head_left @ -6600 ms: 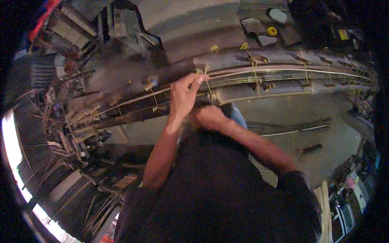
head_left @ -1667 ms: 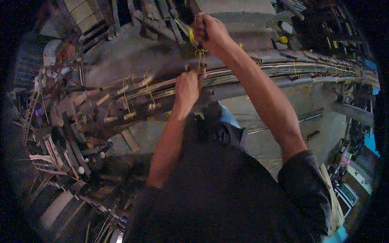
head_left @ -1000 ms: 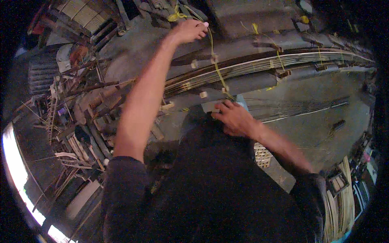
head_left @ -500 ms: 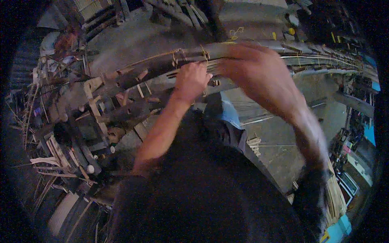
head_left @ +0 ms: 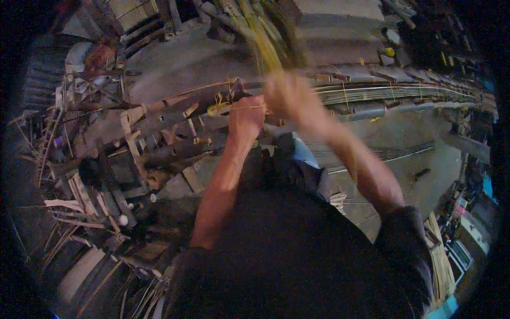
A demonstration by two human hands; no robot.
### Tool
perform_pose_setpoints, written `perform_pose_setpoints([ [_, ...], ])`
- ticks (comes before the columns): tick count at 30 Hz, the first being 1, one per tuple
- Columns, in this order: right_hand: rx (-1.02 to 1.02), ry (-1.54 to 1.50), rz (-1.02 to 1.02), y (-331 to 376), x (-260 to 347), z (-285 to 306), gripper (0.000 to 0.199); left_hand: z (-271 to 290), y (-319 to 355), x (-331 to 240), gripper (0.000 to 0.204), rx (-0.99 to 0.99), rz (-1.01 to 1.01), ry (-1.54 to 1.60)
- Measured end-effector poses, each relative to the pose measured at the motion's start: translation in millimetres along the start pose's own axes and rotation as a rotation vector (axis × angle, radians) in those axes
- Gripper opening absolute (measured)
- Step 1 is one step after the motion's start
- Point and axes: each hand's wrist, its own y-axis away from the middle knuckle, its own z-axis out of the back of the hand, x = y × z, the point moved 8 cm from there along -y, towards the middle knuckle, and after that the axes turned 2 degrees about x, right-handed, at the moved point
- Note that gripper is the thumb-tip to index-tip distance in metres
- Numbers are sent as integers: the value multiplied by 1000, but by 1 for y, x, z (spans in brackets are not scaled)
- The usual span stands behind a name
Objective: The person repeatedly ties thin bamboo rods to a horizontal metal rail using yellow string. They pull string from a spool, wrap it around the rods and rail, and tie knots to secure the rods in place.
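My left hand (head_left: 247,117) is closed in a fist at the near side of a long wooden frame (head_left: 196,109). A thin yellow strand (head_left: 248,107) crosses its fingers; what lies inside the fist is hidden. Close beside it on the right is my right hand (head_left: 289,95), smeared by motion, its fingers unclear. Blurred yellow-green strips (head_left: 263,42) rise from beside the right hand toward the top of the view. A bundle of long thin rods (head_left: 382,93) runs rightward along the frame, with yellow ties around it at intervals. A yellow loop (head_left: 217,106) hangs left of my left hand.
Wooden posts and crosspieces (head_left: 130,138) stand at the left, with loose wood pieces (head_left: 79,204) lower down. Thin rods (head_left: 393,157) lie on the floor at the right. Pale slats (head_left: 441,260) stand at the lower right.
My right hand has moved left, close against my left hand. Yellow-green strips now show above the hands. The left hand is slightly lower, and the whole view has shifted a little.
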Motion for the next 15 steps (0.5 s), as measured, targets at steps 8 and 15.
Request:
perform_pose_setpoints([
  [8, 408, 509, 16, 81, -75, -134, 16, 90, -63, -28, 30, -128, 92, 498],
  [15, 454, 665, 32, 72, -86, -117, 23, -75, -163, 49, 43, 513, 80, 214],
])
